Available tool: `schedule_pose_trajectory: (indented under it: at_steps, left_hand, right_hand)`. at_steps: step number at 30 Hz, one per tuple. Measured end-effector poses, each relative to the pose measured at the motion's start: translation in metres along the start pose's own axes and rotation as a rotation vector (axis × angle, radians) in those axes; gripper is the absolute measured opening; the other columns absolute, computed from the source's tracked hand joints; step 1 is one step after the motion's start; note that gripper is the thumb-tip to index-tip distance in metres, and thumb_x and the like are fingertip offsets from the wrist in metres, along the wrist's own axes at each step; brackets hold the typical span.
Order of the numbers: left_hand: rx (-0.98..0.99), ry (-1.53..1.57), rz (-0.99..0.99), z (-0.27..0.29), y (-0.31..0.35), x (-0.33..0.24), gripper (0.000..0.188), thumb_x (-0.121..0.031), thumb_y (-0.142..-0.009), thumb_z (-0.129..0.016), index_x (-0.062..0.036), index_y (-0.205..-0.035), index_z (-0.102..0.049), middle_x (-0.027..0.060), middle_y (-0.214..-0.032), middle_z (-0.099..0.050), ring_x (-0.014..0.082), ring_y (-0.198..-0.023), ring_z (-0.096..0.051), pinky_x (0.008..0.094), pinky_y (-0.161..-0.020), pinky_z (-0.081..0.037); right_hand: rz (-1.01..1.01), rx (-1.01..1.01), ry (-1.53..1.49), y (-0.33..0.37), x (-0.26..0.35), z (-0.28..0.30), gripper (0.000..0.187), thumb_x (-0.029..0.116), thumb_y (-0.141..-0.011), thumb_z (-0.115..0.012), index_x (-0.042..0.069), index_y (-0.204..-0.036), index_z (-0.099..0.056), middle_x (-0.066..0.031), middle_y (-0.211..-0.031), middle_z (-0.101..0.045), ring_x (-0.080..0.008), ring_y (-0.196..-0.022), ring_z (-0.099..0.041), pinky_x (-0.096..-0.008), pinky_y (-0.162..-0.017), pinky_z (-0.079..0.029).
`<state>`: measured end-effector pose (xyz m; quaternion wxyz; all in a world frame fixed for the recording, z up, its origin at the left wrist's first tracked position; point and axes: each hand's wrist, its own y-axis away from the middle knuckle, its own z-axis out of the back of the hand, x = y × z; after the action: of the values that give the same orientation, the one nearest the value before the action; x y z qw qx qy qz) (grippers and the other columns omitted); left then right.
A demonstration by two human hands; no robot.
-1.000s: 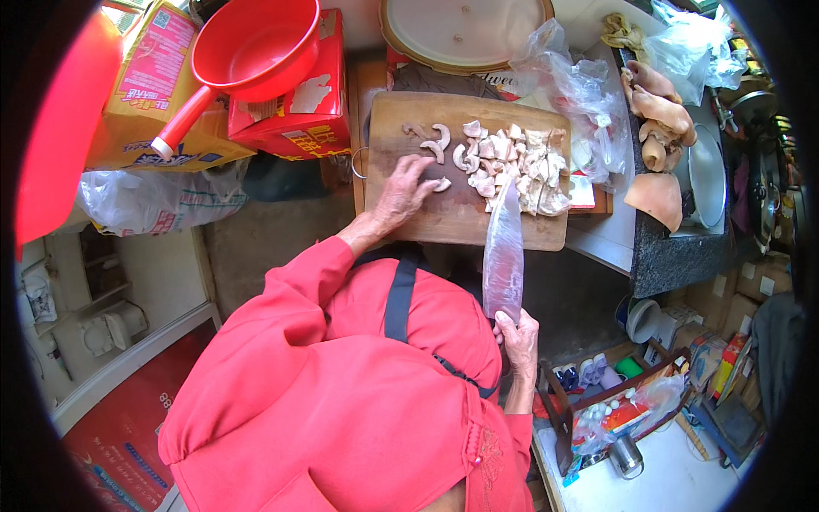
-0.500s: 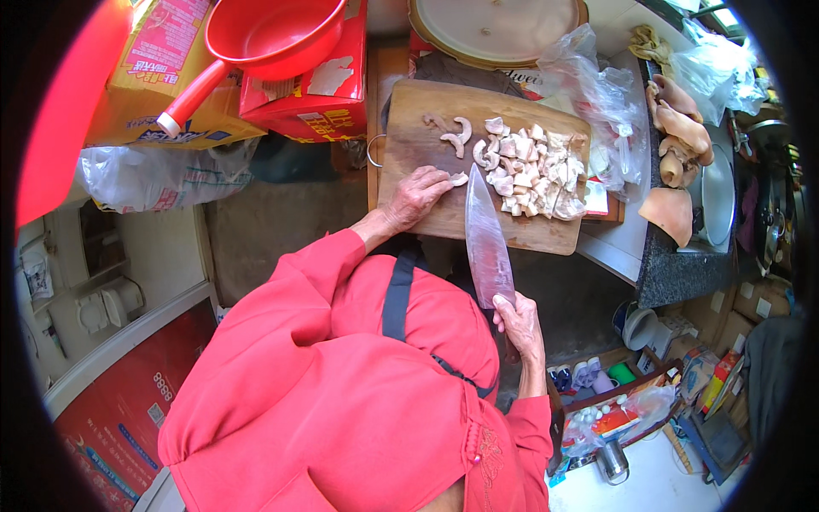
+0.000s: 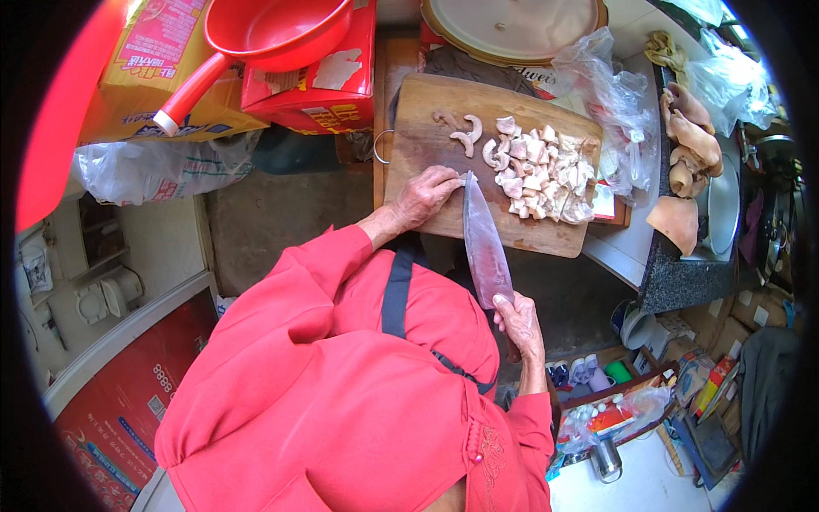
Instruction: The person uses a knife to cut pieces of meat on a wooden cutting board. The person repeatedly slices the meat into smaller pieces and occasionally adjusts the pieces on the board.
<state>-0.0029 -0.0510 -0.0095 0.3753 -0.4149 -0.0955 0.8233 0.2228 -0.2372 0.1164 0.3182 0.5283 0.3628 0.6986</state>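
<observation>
My right hand [image 3: 519,326] grips the handle of a broad kitchen knife [image 3: 486,243], whose blade points away from me, its tip over the near part of a wooden cutting board [image 3: 426,128]. With bent fingers, my left hand [image 3: 424,196] pinches a small piece of pale meat [image 3: 464,178] on the board, right beside the knife tip; the fingers partly hide it. To the right of the blade lies a heap of chopped meat [image 3: 537,175]. Beyond my left hand are curved meat strips [image 3: 468,136].
A red long-handled dipper [image 3: 277,38] rests on a red box [image 3: 328,98] at far left. A round lid [image 3: 512,26] stands behind the board. Crumpled plastic bags [image 3: 616,119] lie to its right, then large meat pieces [image 3: 689,141] beside a pale basin [image 3: 722,209].
The view has shifted slightly, so the board sits a little farther right. The knife tip and my left fingertips are now closer together, and the pinched meat piece shows less.
</observation>
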Motion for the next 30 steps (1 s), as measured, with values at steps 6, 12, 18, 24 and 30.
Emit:
schedule_pose_trajectory:
  at_steps: [6,12,18,24,30]
  left_hand:
    - [0.007,-0.002,0.009,0.001,0.0,0.0,0.024,0.001,-0.074,-0.067,-0.003,-0.097,-0.065,0.0116,-0.1,-0.062,0.0291,-0.094,-0.062,0.0362,-0.081,-0.053]
    - [0.019,-0.002,0.008,0.0,0.002,0.006,0.024,-0.002,-0.076,-0.065,-0.0035,-0.1,-0.065,0.0117,-0.103,-0.063,0.0286,-0.095,-0.062,0.0353,-0.081,-0.053]
    - [0.062,0.017,0.011,0.005,-0.003,0.01,0.022,0.0,-0.076,-0.066,-0.0061,-0.097,-0.067,0.01,-0.099,-0.065,0.0272,-0.091,-0.064,0.0351,-0.078,-0.054]
    - [0.103,0.009,-0.003,0.01,-0.004,0.011,0.022,-0.002,-0.079,-0.064,-0.0065,-0.1,-0.067,0.0103,-0.101,-0.064,0.0267,-0.091,-0.064,0.0343,-0.078,-0.055]
    - [0.162,-0.006,-0.047,0.012,-0.003,0.014,0.033,-0.003,-0.075,-0.06,-0.0043,-0.108,-0.064,0.0123,-0.108,-0.062,0.0281,-0.098,-0.062,0.0348,-0.083,-0.054]
  right_hand:
    - [-0.011,0.021,-0.003,-0.004,0.005,0.007,0.021,0.022,-0.091,-0.054,0.002,-0.086,-0.061,0.0001,-0.061,-0.054,-0.0081,-0.052,-0.047,-0.0261,-0.05,-0.04]
    - [-0.018,0.077,0.045,-0.013,0.008,0.026,0.021,0.021,-0.09,-0.054,0.002,-0.085,-0.062,0.0003,-0.059,-0.053,-0.008,-0.049,-0.046,-0.0254,-0.047,-0.039]
    - [-0.072,0.142,0.068,-0.026,0.014,0.045,0.022,0.023,-0.089,-0.056,0.003,-0.08,-0.061,0.0006,-0.058,-0.054,-0.0069,-0.047,-0.046,-0.0244,-0.045,-0.038]
    - [-0.105,0.19,0.07,-0.034,0.019,0.053,0.021,0.022,-0.088,-0.056,0.003,-0.077,-0.06,0.0005,-0.057,-0.054,-0.0073,-0.047,-0.047,-0.0241,-0.045,-0.038]
    - [-0.123,0.199,0.056,-0.039,0.017,0.052,0.022,0.021,-0.087,-0.056,0.003,-0.076,-0.06,0.0,-0.058,-0.054,-0.0076,-0.047,-0.047,-0.0245,-0.045,-0.038]
